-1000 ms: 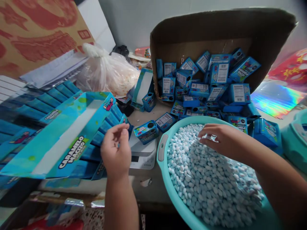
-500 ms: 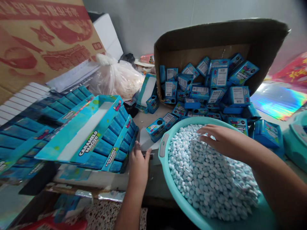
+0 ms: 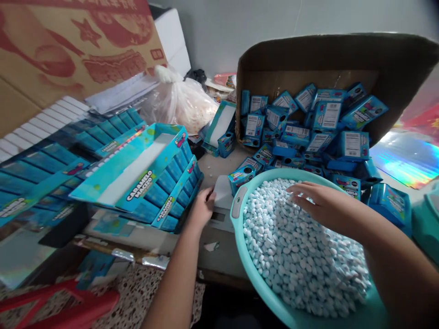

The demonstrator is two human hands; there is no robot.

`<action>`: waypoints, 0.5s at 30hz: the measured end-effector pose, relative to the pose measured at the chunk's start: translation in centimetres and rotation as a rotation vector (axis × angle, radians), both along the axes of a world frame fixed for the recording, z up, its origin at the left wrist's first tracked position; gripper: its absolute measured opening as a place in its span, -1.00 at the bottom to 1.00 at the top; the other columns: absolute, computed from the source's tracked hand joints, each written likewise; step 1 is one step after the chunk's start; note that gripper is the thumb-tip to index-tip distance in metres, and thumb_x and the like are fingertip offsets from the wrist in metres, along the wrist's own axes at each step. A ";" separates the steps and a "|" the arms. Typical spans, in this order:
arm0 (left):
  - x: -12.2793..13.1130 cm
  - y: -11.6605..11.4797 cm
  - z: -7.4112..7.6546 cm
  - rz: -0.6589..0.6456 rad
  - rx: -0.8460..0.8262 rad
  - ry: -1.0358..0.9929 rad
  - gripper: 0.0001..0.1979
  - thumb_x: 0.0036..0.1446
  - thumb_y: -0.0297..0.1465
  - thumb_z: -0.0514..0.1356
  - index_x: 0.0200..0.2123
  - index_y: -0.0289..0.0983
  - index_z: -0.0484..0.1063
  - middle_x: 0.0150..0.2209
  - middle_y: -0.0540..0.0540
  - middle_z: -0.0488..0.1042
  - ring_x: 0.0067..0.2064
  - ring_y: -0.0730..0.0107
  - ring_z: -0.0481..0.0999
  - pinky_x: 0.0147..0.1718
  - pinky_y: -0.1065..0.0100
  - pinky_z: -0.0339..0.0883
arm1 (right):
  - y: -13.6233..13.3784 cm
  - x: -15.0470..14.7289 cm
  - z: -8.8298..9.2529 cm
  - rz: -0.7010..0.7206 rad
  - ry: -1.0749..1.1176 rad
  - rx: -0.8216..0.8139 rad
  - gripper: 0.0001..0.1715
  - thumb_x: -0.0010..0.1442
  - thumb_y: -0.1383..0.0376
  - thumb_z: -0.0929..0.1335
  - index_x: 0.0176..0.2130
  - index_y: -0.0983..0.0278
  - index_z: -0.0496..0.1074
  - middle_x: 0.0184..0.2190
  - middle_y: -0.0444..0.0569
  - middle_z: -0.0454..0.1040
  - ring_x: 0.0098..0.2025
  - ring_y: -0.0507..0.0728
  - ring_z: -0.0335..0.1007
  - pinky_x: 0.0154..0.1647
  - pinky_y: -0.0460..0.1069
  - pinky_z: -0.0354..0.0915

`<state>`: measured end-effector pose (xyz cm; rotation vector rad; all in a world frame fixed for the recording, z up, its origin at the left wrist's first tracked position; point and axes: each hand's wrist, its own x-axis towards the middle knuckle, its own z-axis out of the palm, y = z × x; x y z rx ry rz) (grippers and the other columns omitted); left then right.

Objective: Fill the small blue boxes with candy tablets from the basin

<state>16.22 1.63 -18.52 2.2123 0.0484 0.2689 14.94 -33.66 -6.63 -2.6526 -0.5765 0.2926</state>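
Note:
My right hand [image 3: 320,203] lies on a heap of pale blue candies [image 3: 295,256] in a teal basin [image 3: 240,237], fingers spread over them; whether it holds any is hidden. My left hand [image 3: 202,208] touches the left edge of a small white scale [image 3: 221,205], fingers curled, right beside a stack of blue display cartons [image 3: 161,183] marked "Caramelo Macizo". A small blue candy box [image 3: 242,176] stands on the scale just beyond the basin's rim.
A tipped cardboard box [image 3: 343,59] spills several small blue boxes [image 3: 308,128] behind the basin. A clear plastic bag [image 3: 187,103] sits at the back. A big printed carton [image 3: 68,45] leans at left. Holographic sheet [image 3: 408,164] lies right; a red stool [image 3: 61,304] sits below.
My left hand dropped from mid-air beside the display cartons down to the scale's edge. My view shifted left and down. The right hand stayed on the candies.

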 end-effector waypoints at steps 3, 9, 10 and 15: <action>-0.6 -0.6 1.5 0.014 0.008 -0.026 -0.62 0.24 -0.30 0.03 -0.05 -0.35 0.52 -0.02 -0.25 0.52 0.06 0.10 0.48 0.14 0.12 0.36 | -0.2 0.2 -0.3 0.003 -0.001 -0.007 -0.55 0.43 0.13 0.13 0.09 0.18 0.43 0.15 0.02 0.40 0.13 0.33 0.36 0.18 0.30 0.30; -5.3 -2.1 3.8 0.136 0.099 -0.202 -0.58 0.32 -0.23 0.03 0.10 -0.33 0.43 0.13 -0.24 0.40 0.19 0.11 0.36 0.25 0.10 0.25 | 1.0 0.1 0.1 -0.054 -0.186 0.142 -0.61 0.46 0.07 0.16 0.11 0.12 0.39 0.14 -0.04 0.40 0.13 0.24 0.35 0.13 0.21 0.34; -6.2 -2.4 3.3 0.138 0.122 -0.179 -0.51 0.28 -0.20 0.10 0.17 -0.35 0.37 0.16 -0.26 0.37 0.21 0.06 0.34 0.25 0.05 0.26 | 1.5 0.1 0.3 -0.039 -0.217 0.172 -0.61 0.46 0.07 0.17 0.12 0.12 0.38 0.15 -0.03 0.38 0.13 0.23 0.35 0.12 0.19 0.34; -8.1 -3.7 -0.5 0.211 0.236 0.102 -0.08 0.04 -0.16 0.36 0.34 -0.47 0.09 0.25 -0.41 0.24 0.30 -0.22 0.18 0.28 -0.20 0.12 | 5.3 2.5 2.2 0.077 -0.316 0.169 -0.51 0.43 0.09 0.21 0.23 0.20 0.31 0.23 0.08 0.29 0.19 0.30 0.32 0.17 0.19 0.35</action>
